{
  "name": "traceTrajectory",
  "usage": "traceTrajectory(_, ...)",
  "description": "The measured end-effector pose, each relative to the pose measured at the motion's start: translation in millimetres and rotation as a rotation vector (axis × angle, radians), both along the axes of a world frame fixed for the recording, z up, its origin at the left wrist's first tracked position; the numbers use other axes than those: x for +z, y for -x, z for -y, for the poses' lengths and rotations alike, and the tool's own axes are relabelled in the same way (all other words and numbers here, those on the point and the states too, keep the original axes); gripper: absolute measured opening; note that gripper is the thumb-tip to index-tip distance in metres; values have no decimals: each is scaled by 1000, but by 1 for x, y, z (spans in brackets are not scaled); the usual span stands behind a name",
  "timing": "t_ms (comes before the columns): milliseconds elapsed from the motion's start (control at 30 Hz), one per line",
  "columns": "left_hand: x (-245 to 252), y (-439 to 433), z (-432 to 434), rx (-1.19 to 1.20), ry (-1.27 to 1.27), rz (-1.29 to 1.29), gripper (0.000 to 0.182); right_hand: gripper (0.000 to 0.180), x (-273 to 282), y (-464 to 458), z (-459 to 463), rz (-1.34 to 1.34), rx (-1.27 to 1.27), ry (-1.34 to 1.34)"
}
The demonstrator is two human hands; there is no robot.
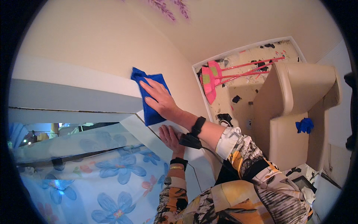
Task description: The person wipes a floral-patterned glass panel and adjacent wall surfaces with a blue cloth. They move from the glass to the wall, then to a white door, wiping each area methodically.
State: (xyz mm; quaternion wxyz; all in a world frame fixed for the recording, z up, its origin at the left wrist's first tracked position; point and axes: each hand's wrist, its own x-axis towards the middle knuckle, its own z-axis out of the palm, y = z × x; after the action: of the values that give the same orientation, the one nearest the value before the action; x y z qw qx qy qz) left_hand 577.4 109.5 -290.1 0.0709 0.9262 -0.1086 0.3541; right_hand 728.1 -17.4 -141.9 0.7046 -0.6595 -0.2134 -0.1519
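My right hand (160,99) lies with its fingers spread on a blue cleaning cloth (156,120), pressing it over the corner of a white door or window frame (106,85). One edge of the cloth overlaps the beige wall. Lower down, my left hand (169,137) rests palm-down against the frame's side, holding nothing. Part of it is hidden behind a black device (190,140) strapped to my right wrist, from which a cable runs. Inside the frame hangs a curtain (120,173) printed with blue and pink flowers.
To the right stands a beige padded armchair (288,137) with a crumpled blue cloth (304,125) on it. Pink broom or mop heads (209,79) with red handles (249,67) lie on the scrap-littered floor (240,89). Purple flower sprigs (165,9) show on the wall at the top.
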Motion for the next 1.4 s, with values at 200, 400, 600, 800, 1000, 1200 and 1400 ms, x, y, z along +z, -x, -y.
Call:
traceTrajectory(200,-5,8,-10,-1,36,-22,55,62,-64,19,-11,-114,60,17)
traceTrajectory(400,-18,30,-21,4,61,-26,54,68,-34,20,-19,129,2,36)
traceTrajectory(600,-28,55,-19,33,33,-4,51,60,68,21,-21,479,71,-29)
traceTrajectory(800,-12,97,-20,2,158,-34,44,47,58,43,-27,450,304,-108)
traceTrajectory(1000,47,101,22,-123,268,14,30,42,55,48,-27,462,320,-106)
traceTrajectory(1200,138,63,62,-201,279,127,21,44,84,1,-45,678,21,87)
traceTrajectory(1400,195,55,69,-182,126,212,26,62,59,-52,-42,486,-25,186)
